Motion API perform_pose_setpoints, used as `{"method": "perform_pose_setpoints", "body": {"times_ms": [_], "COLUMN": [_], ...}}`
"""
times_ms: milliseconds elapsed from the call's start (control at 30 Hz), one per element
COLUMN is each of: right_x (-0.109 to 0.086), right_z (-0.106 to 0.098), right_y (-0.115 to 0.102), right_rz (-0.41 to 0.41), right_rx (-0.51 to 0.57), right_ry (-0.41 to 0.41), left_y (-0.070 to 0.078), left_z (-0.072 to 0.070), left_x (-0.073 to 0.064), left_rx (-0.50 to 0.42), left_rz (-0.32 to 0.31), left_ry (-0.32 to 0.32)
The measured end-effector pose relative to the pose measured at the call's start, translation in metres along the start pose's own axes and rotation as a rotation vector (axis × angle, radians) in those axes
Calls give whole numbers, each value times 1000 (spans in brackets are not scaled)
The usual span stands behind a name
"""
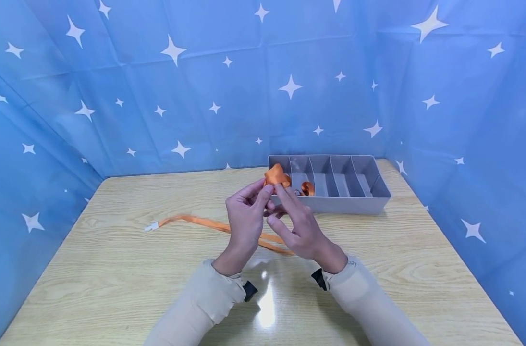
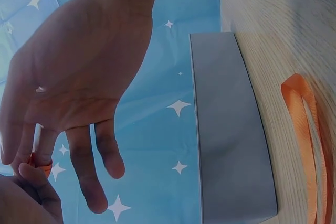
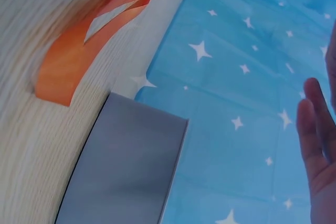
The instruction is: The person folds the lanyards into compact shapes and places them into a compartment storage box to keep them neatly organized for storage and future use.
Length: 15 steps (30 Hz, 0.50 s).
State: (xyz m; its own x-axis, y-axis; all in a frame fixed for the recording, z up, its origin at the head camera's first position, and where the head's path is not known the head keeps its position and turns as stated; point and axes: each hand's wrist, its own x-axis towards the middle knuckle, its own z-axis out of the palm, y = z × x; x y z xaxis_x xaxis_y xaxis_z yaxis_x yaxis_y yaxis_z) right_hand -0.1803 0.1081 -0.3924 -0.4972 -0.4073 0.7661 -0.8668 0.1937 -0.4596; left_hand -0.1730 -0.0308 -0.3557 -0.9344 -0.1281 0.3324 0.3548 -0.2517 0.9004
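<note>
In the head view a bunched orange lanyard (image 1: 276, 175) sits at the fingertips of both hands, in front of the tray's left end. My left hand (image 1: 246, 215) pinches it between thumb and fingers. My right hand (image 1: 303, 229) touches it with outstretched fingers, the thumb standing apart. The left wrist view shows the right palm (image 2: 79, 72) and only a sliver of the orange strap (image 2: 44, 168). A second orange lanyard (image 1: 202, 221) with a white clip (image 1: 152, 226) lies on the table below the hands; its looped end (image 3: 62, 72) shows in the right wrist view.
A long grey tray (image 1: 345, 205) with several compartments stands at the back of the table (image 1: 94, 269). One compartment holds a coiled orange lanyard (image 1: 307, 188). Blue star-patterned cloth (image 1: 228, 86) hangs behind the table and along both sides.
</note>
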Motion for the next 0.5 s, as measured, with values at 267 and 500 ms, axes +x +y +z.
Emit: {"method": "perform_pose_setpoints", "body": {"times_ms": [267,500], "right_x": [-1,-4], "right_z": [1,5], "right_y": [1,2], "right_rz": [-46,-68], "right_rx": [-49,-83], "right_ry": [74,115], "left_y": [-1,2], "left_z": [1,-3], "left_x": [0,4], "left_rx": [15,45], "left_rz": [25,31], "left_ry": [-19,-79]}}
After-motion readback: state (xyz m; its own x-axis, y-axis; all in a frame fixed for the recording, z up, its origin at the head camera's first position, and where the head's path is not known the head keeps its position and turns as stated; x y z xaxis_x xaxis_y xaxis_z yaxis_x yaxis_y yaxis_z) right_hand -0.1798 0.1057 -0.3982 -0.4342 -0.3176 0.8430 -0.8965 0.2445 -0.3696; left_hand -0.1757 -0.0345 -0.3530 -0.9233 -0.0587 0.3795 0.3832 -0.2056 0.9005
